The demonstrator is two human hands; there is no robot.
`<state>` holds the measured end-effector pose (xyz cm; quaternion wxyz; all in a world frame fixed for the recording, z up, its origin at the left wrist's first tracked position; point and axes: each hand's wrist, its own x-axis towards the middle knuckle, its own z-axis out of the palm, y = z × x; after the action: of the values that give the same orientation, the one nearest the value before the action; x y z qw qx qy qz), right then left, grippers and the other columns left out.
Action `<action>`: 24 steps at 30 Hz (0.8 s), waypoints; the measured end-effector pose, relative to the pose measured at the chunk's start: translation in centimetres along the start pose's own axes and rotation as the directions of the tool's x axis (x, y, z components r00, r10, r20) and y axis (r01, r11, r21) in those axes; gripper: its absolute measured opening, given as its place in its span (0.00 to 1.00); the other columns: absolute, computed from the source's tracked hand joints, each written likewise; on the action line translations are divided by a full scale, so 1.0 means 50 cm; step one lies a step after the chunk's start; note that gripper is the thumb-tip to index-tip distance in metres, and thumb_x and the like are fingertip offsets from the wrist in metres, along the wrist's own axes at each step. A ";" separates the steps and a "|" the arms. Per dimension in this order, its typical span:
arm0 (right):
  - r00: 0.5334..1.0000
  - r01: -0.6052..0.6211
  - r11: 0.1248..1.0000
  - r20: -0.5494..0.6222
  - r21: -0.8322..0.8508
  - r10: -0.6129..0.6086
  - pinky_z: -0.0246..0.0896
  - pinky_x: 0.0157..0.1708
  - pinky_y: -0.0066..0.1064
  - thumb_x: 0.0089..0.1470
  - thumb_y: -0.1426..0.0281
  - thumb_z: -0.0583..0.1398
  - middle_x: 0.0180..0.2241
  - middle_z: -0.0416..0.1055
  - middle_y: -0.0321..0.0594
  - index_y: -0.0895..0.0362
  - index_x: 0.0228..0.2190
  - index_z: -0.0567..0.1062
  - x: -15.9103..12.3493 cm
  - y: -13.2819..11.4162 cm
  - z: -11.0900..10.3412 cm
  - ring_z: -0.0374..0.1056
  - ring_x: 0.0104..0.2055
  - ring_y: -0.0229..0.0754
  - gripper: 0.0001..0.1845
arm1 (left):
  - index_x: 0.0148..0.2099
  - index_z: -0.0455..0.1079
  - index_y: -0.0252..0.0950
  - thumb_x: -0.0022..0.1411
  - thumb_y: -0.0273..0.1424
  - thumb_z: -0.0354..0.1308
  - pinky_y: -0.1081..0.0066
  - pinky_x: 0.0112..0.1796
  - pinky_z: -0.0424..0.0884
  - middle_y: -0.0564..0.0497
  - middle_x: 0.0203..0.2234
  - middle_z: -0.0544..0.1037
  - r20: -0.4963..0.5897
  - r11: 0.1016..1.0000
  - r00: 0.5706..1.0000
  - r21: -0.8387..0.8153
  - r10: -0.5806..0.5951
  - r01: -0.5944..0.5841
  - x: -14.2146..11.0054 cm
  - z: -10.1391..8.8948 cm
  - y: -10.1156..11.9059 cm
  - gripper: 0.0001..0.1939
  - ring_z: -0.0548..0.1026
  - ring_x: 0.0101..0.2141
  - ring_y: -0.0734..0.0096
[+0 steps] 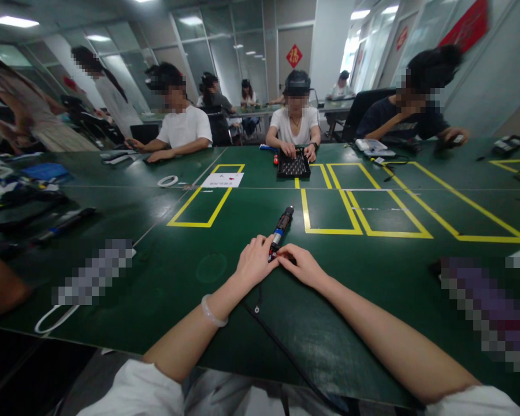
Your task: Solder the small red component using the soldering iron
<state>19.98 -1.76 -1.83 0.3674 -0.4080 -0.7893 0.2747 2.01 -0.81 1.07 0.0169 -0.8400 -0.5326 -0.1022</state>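
Note:
An electric screwdriver (283,226) with a black front, a blue and silver middle and a narrow metal tip lies on the green table, tip pointing away from me. My left hand (255,260) is closed round its near end, with a pale bracelet (214,312) on the wrist. At that same end, the thumb and fingers of my right hand (302,264) pinch close to small red and black parts; what they grip is too small to make out. A black cord (277,341) with a small metal ring terminal (257,309) runs from under my hands to the table's front edge.
Yellow tape rectangles (331,232) mark the table (355,289). A white paper sign (222,180) and a white coil (167,181) lie farther off. Across the table a person handles a black tray (293,164). Tools and cables (65,224) are at left; another person's arm (2,286) intrudes there.

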 end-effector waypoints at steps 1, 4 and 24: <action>1.000 0.002 1.000 0.000 0.013 -0.002 0.63 0.39 0.32 0.60 0.68 0.56 0.35 0.71 0.40 0.56 0.41 0.71 0.000 0.000 0.000 0.67 0.36 0.40 0.08 | 0.63 0.54 0.41 0.61 0.45 0.53 0.64 0.44 0.66 0.43 0.46 0.66 0.000 1.000 1.000 0.000 0.007 -0.007 0.000 -0.002 -0.006 0.30 0.68 0.45 0.59; 1.000 -0.005 0.999 0.006 0.036 0.004 0.62 0.39 0.32 0.60 0.68 0.55 0.35 0.70 0.40 0.56 0.44 0.69 -0.002 0.001 -0.001 0.67 0.35 0.40 0.11 | 0.63 0.54 0.42 0.61 0.44 0.53 0.64 0.45 0.66 0.44 0.47 0.66 0.000 1.000 1.000 0.011 0.024 -0.024 -0.002 -0.009 -0.029 0.31 0.67 0.46 0.60; 0.998 -0.008 0.997 0.056 -0.073 0.012 0.61 0.39 0.34 0.58 0.71 0.57 0.34 0.71 0.40 0.56 0.39 0.72 -0.001 0.001 -0.005 0.67 0.37 0.42 0.06 | 0.66 0.52 0.41 0.64 0.48 0.45 0.56 0.48 0.65 0.39 0.56 0.63 0.078 0.860 0.864 0.173 -0.498 0.480 -0.014 -0.048 -0.401 0.32 0.65 0.52 0.47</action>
<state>20.22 -1.73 -1.73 0.3287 -0.4171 -0.8067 0.2592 -16.67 6.93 1.68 0.0206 -0.6782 -0.7345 -0.0128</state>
